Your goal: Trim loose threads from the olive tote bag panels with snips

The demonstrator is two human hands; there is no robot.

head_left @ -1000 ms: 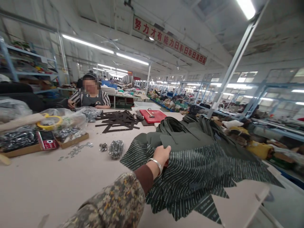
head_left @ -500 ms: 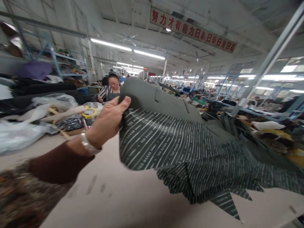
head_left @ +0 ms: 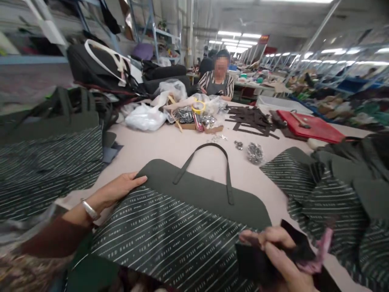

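A dark green bag panel (head_left: 170, 231) with white diagonal stripes and lettering lies tilted in front of me. Its plain upper band carries a thin strap handle (head_left: 223, 152) that loops upward. At the panel's upper left edge, my left hand (head_left: 121, 188) pinches it between thumb and fingers. Over the right end of the panel is my right hand (head_left: 279, 251), blurred, its fingers curled in. A dark flat piece (head_left: 251, 263) shows beside these fingers; what they hold I cannot make out. A pink strip (head_left: 322, 251) shows near that wrist.
Similar striped pieces are piled on the right (head_left: 334, 194) and left (head_left: 51, 162). Across the pale table (head_left: 146, 142) are plastic bags (head_left: 146, 117), yellow tape (head_left: 198, 106), metal hardware (head_left: 254, 153), dark strips (head_left: 252, 119) and a red item (head_left: 310, 125). Another person (head_left: 221, 79) sits beyond.
My view has swung left and down. A panel was held up by my left hand over the right-hand pile; now a panel with a handle lies before me, and my right hand has come into view.
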